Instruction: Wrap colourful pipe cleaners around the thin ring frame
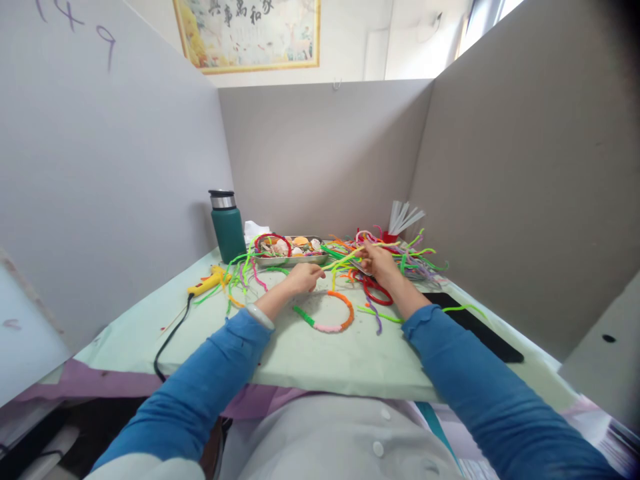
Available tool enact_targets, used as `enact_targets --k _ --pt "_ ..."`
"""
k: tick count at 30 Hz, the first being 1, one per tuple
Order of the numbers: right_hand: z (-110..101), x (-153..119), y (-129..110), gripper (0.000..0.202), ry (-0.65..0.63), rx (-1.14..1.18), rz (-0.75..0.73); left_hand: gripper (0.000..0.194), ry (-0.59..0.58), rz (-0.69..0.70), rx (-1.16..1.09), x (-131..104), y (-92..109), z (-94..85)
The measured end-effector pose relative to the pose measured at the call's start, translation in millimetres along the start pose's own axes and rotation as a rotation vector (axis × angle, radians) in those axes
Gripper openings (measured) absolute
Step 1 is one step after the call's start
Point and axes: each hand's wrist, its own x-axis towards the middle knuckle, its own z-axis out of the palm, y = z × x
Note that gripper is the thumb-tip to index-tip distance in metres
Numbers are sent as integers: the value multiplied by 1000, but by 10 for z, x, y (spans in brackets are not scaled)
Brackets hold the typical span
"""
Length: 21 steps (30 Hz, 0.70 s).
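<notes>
A pale yellow fuzzy stem (345, 257) stretches between my two hands. My left hand (303, 279) pinches its lower left end, and my right hand (379, 261) pinches it farther up on the right. Below them on the table lies an open ring (347, 307) wrapped in orange, pink and green. Beside my right wrist is a red ring (376, 291), with a short purple stem (375, 317) near it. A heap of colourful stems (420, 260) spreads behind and right of my right hand.
A metal tray (290, 261) of shells stands at the back. Left are a green bottle (227, 230), more loose stems and a yellow glue gun (205, 285) with a black cord. A black flat pad (480, 327) lies right; white sticks (403, 217) stand behind. Grey partitions (325, 153) enclose the table.
</notes>
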Motion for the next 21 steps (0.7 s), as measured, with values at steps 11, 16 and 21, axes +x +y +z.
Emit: enact_targets --k 11,16,21 --pt "402 -279 108 30 -296 -252 -125 37 80 80 -17 -7 2 51" --pt "454 -320 166 30 -370 -235 -133 35 43 58 -150 14 -3 82" --pt "462 -336 194 29 -433 -295 -161 31 19 -40 -220 40 -36 123"
